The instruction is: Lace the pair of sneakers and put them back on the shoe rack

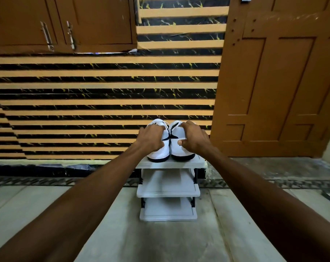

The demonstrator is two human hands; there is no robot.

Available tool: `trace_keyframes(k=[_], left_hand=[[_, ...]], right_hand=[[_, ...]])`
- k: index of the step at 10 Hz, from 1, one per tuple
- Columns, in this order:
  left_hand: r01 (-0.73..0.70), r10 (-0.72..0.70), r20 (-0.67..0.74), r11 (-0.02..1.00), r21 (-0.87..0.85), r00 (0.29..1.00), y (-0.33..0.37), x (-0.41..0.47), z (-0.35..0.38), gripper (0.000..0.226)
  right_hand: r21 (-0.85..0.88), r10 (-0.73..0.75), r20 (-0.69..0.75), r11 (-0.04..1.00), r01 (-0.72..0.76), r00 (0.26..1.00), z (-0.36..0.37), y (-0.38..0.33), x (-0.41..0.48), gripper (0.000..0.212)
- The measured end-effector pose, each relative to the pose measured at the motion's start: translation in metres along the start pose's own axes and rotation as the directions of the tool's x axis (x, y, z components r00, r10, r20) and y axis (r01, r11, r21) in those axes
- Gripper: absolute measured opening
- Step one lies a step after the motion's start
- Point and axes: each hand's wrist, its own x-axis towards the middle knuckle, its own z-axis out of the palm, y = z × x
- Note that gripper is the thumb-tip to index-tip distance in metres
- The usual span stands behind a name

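Two white sneakers with black soles stand side by side on the top shelf of a small grey shoe rack (198, 163), heels toward me. My left hand (151, 138) grips the left sneaker (159, 155) over its top. My right hand (193, 138) grips the right sneaker (181, 150), thumb pressed on its heel side. White laces show at the left sneaker's tongue behind my fingers. The fronts of both shoes are hidden by my hands.
The rack has two lower grey shelves (168, 188) and stands on a grey stone floor against a striped orange-and-black wall (103, 101). A brown wooden door (277, 82) is at the right, brown cabinets (62, 21) at upper left.
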Motion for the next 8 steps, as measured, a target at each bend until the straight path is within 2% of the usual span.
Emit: trace_keyframes(k=[4,6,7,8], left_hand=[[0.014,-0.010,0.044,0.996,-0.091,0.999,-0.009,0.002,-0.003,0.033],[-0.014,0.022,0.054,0.990,-0.142,0.998,-0.012,0.002,0.002,0.044],[-0.045,0.050,0.028,0.984,-0.170,0.998,-0.014,0.001,0.006,0.054],[-0.020,0.006,-0.085,0.985,-0.170,0.996,-0.015,-0.005,0.004,0.062]], right_hand=[[0.033,0.001,-0.038,0.999,0.000,0.999,0.016,-0.004,-0.008,0.060],[0.015,-0.013,-0.011,1.000,0.014,1.000,0.015,-0.003,-0.010,0.059],[-0.005,-0.009,0.021,1.000,0.009,1.000,0.008,-0.002,-0.008,0.058],[-0.042,0.024,-0.029,0.999,-0.025,0.999,-0.004,-0.005,-0.012,0.055]])
